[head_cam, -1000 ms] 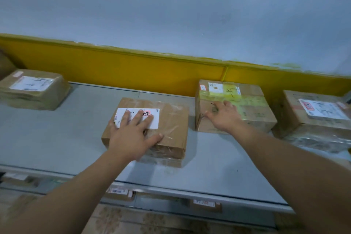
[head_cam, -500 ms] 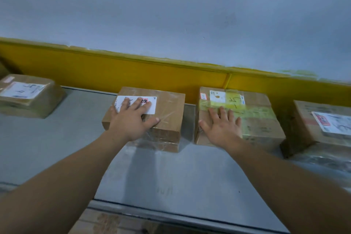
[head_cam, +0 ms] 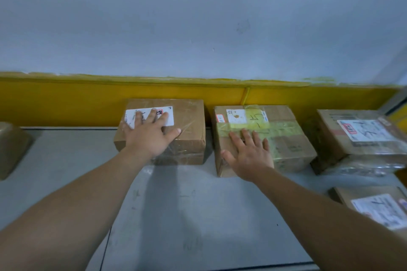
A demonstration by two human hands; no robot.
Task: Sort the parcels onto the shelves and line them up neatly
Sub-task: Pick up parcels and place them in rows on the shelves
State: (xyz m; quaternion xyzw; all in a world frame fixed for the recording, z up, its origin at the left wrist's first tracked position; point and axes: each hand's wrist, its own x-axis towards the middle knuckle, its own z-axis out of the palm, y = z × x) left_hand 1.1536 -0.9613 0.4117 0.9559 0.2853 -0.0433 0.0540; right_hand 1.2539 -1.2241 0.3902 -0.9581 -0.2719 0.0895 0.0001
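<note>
A brown cardboard parcel with a white label (head_cam: 189, 116) sits on the grey shelf (head_cam: 187, 204), its back against the yellow wall band. My left hand (head_cam: 149, 136) lies flat on top of it, fingers spread over the label. Just to its right, across a narrow gap, stands a parcel with yellow-green tape (head_cam: 286, 138). My right hand (head_cam: 251, 156) rests flat on the near left part of that parcel's top, fingers apart. Neither hand grips anything.
Another labelled parcel (head_cam: 361, 136) sits further right on a plastic-wrapped one. A flat labelled parcel (head_cam: 378, 207) lies at the near right. One more brown parcel (head_cam: 11, 147) shows at the left edge. The yellow band (head_cam: 66, 103) runs behind the shelf.
My left hand has slid the white-label parcel back from mid-shelf to the yellow band, level with the taped parcel. My right hand has flattened on the taped parcel.
</note>
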